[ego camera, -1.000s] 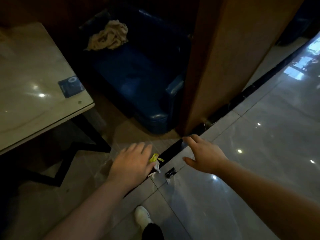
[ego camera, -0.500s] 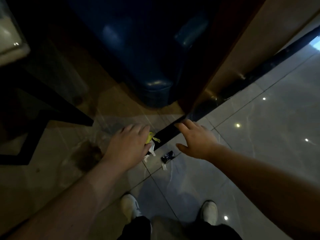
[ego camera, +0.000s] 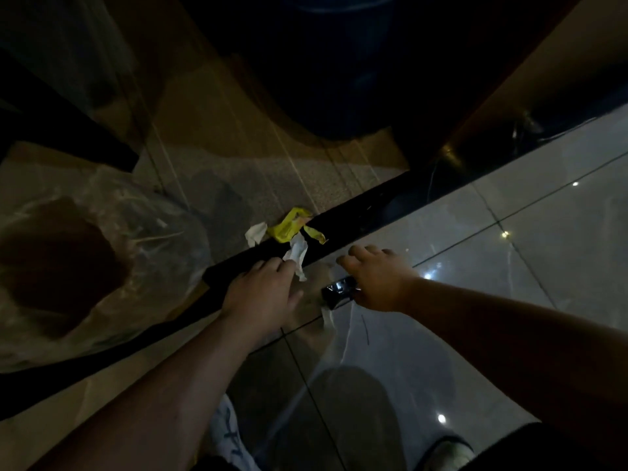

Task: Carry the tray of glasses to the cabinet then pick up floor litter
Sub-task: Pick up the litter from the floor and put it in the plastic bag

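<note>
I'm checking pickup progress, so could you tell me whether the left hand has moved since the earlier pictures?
Yes: the left hand pulled back off the yellow wrapper, now nearer the person, across the black floor strip.

Dim, murky wide-angle view, deep shadow above, pinpoint ceiling-light glare on glossy floor tiles (ego camera: 530, 253).

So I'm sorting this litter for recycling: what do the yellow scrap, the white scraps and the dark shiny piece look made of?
Yellow wrapper: thin plastic film, probably; glossy and crinkled. White scraps: matte, torn and soft-creased, likely tissue or paper. Dark shiny piece: sharp highlights suggest foil or glossy plastic wrapper; too dim to tell which.
</note>
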